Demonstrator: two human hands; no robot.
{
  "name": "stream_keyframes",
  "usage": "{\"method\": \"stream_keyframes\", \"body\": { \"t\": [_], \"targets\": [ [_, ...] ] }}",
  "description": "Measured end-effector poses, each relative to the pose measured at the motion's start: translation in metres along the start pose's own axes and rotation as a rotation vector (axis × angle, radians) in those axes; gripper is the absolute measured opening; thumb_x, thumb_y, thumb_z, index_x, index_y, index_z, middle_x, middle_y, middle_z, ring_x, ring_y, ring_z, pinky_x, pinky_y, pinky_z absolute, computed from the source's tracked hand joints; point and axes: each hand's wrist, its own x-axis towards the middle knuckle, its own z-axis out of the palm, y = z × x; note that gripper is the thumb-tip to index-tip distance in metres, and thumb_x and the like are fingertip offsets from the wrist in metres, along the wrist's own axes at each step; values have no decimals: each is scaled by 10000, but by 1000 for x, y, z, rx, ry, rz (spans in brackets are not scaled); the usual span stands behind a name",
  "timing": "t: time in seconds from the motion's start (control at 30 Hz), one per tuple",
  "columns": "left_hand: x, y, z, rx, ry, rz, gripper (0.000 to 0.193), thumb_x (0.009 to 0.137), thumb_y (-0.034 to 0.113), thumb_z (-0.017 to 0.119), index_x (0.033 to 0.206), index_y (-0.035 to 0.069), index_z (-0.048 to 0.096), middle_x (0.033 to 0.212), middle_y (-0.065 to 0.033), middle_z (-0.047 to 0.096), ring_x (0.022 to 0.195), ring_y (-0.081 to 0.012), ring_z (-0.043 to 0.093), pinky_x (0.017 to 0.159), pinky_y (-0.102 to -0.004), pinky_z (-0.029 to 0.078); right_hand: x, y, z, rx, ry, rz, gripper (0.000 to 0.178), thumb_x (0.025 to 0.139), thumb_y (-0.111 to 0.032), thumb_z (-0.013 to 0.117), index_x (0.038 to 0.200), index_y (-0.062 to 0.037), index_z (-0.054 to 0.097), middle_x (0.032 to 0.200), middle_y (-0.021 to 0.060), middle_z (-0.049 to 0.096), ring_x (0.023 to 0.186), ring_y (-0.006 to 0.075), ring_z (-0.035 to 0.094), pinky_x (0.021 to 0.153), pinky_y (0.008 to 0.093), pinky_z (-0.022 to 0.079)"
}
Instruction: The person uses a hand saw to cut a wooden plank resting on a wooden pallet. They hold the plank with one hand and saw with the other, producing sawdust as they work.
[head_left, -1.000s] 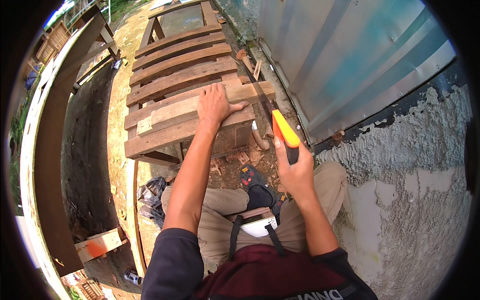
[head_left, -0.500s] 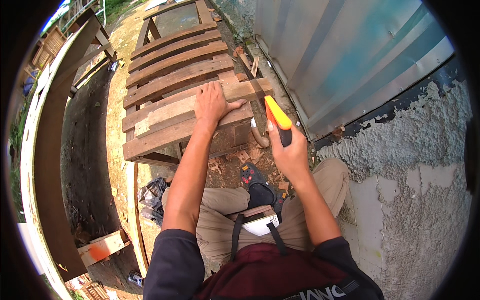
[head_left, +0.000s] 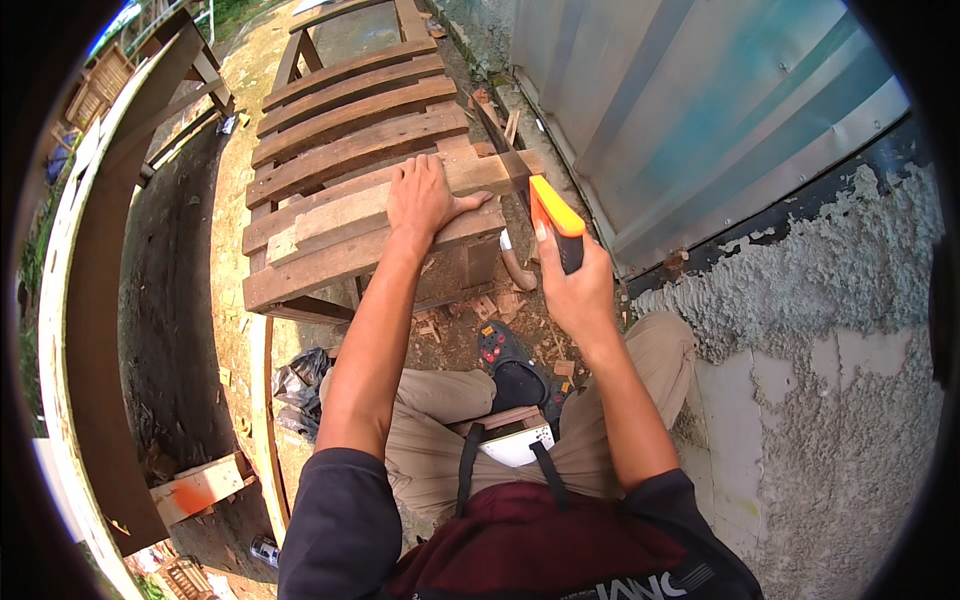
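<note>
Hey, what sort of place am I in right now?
Probably an outdoor woodworking spot, perhaps a yard. A yellow-and-black-handled handsaw is held beside a brown slatted wooden frame, with small tan wood scraps scattered below, and a rough grey plastered wall stands on the right.
</note>
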Motion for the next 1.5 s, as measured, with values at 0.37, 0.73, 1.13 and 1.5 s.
{"method": "stream_keyframes", "body": {
  "t": [0.37,0.73,1.13,1.5],
  "targets": [
    [3,1,3,-2,33,-6,986,681,846,700,1099,-46,657,1074,-161,672,1099,-295,627,977,-400,452,48,-1,13,-17,-8,48,379,1037,-315,635,879,30,633,633,9,563,574,110,474,560,350,427],
    [-4,-1,-1,2,-19,-28,942,687,819,726,1060,-42,652,1053,-164,672,1086,-295,641,959,-392,461,-96,-29,-79,140,-53,256,244,1007,-144,655,1121,70,682,855,70,704,771,115,631,705,296,502],
    [-7,-8,2,-9,-40,-56,984,668,855,707,1101,-26,643,1043,-142,670,1063,-279,625,960,-395,453,-95,-37,-71,145,-95,295,264,1009,-144,661,1180,55,689,887,67,726,808,103,637,731,300,512],
    [0,5,-4,-28,-13,-12,955,686,827,712,1057,-51,659,1094,-178,680,1101,-312,643,982,-408,481,47,8,14,-48,-26,-55,376,1033,-308,634,835,10,615,642,-20,551,566,83,475,521,310,389]
  ]
}}
